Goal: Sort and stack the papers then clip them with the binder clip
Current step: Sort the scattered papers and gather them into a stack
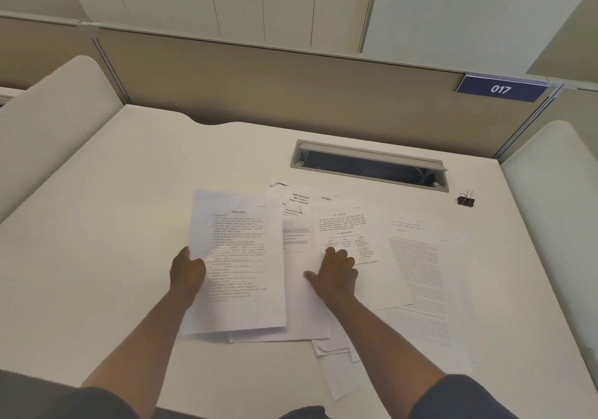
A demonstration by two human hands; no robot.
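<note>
Several printed white papers lie spread over the white desk (129,224). My left hand (187,271) grips the left edge of a text-filled sheet (239,263), which lies on top at the left of the spread. My right hand (336,273) rests flat, fingers apart, on a sheet with a small diagram (352,234) in the middle. More sheets (417,263) fan out to the right and below. A black binder clip (466,199) stands alone at the far right of the desk, well away from both hands.
A grey cable slot (369,163) is set into the desk behind the papers. A beige partition (291,82) with a blue "017" label (501,88) runs along the back. Low white dividers (48,121) flank the desk on both sides.
</note>
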